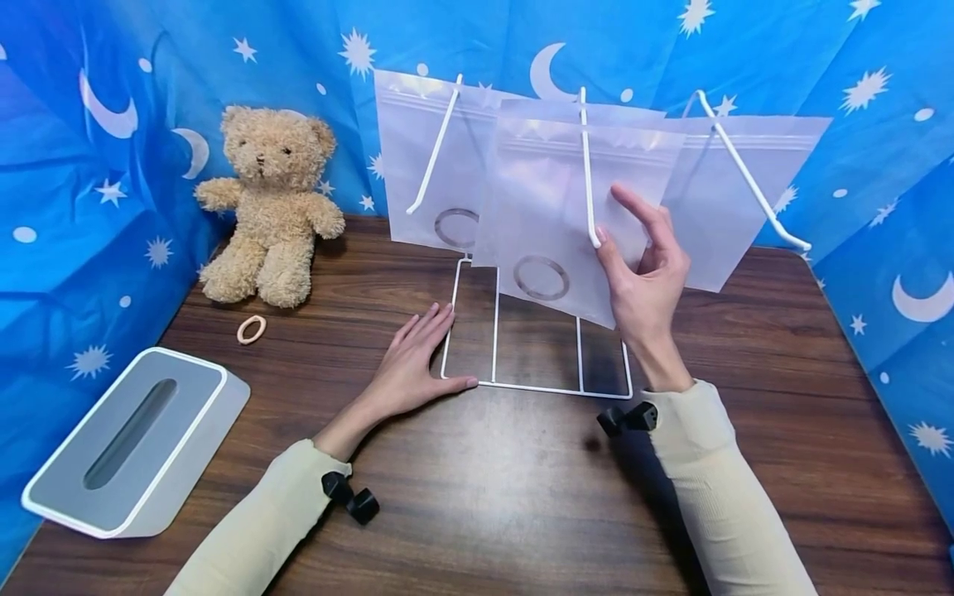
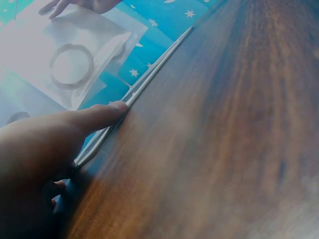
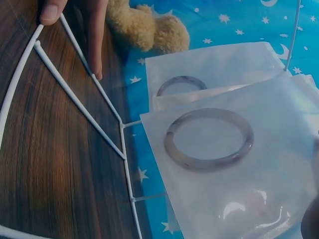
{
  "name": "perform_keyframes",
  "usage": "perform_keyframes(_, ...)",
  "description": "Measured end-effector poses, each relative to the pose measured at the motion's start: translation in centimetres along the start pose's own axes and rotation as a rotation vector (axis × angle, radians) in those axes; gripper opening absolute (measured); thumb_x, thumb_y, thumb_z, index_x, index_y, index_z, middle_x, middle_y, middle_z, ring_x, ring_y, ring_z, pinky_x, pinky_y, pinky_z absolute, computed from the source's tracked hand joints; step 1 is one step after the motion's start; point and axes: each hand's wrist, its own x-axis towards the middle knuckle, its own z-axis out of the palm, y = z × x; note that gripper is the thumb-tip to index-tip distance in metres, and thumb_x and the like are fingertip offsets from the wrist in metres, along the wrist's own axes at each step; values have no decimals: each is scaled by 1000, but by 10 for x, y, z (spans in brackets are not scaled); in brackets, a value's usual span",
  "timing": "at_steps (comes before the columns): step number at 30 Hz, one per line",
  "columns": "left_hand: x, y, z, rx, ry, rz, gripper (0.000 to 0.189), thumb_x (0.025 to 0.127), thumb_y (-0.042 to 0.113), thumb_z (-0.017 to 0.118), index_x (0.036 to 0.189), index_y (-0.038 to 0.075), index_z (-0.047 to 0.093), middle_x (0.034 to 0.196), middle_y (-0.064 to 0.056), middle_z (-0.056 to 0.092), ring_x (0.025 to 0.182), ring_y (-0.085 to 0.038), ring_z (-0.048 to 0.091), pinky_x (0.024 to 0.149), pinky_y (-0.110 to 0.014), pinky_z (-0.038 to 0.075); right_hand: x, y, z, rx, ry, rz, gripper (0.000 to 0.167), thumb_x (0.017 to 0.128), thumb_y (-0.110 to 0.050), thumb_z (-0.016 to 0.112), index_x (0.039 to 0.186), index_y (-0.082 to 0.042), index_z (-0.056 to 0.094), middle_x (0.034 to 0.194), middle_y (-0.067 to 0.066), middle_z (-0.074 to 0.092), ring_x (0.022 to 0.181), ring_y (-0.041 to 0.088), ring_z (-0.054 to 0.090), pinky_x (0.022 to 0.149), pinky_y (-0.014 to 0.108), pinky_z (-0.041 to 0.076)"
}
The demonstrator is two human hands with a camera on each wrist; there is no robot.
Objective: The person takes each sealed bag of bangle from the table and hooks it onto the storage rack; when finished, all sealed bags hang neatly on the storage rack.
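A white wire display rack (image 1: 537,386) stands on the table, with clear zip bags on its three prongs. The front bag (image 1: 551,207) hangs on the middle prong (image 1: 585,157) and has a greyish bangle (image 1: 541,277) inside. My right hand (image 1: 648,273) is at this bag's right side, thumb by the prong's tip and index finger extended; it appears to touch the bag. My left hand (image 1: 410,360) rests on the rack's base, fingers spread along its left side, thumb on the front rail. Another bagged bangle (image 1: 456,228) hangs at the left prong.
A bag (image 1: 738,190) hangs on the right prong (image 1: 753,178). A teddy bear (image 1: 272,199) sits at the back left, with a pinkish ring (image 1: 251,329) before it. A grey tissue box (image 1: 134,439) stands at the left. Blue patterned cloth (image 1: 857,182) surrounds the table.
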Motion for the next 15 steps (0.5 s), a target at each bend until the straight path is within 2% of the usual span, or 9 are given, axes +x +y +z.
perform_keyframes(7, 3, 0, 1, -3, 6, 0, 107, 77, 68, 68, 153, 2, 30, 159, -9, 27, 147, -23, 16, 117, -44, 10, 1, -9, -8, -9, -106, 19, 44, 81, 12, 69, 124, 9, 62, 124, 22, 58, 118, 31, 51, 94, 31, 46)
perform_keyframes(10, 3, 1, 1, -2, -1, -1, 106, 78, 67, 68, 153, 2, 30, 159, -9, 27, 147, -23, 17, 117, -44, 10, 0, -15, -13, -86, -163, 24, 46, 82, 10, 69, 128, 5, 61, 126, 18, 57, 102, 26, 59, 80, 24, 51)
perform_keyframes(13, 4, 1, 1, 0, -8, -3, 106, 78, 67, 68, 152, 1, 30, 159, -9, 26, 147, -23, 17, 117, -44, 10, -3, -22, -19, -190, -212, 19, 47, 84, 6, 70, 130, 0, 61, 124, 15, 56, 85, 22, 60, 61, 18, 49)
perform_keyframes(15, 4, 1, 1, 1, -8, -4, 106, 78, 67, 68, 152, 1, 30, 159, -9, 26, 147, -23, 17, 117, -44, 11, -5, -27, -21, -257, -232, 8, 48, 84, 5, 71, 131, -2, 61, 122, 14, 56, 80, 22, 60, 58, 17, 48)
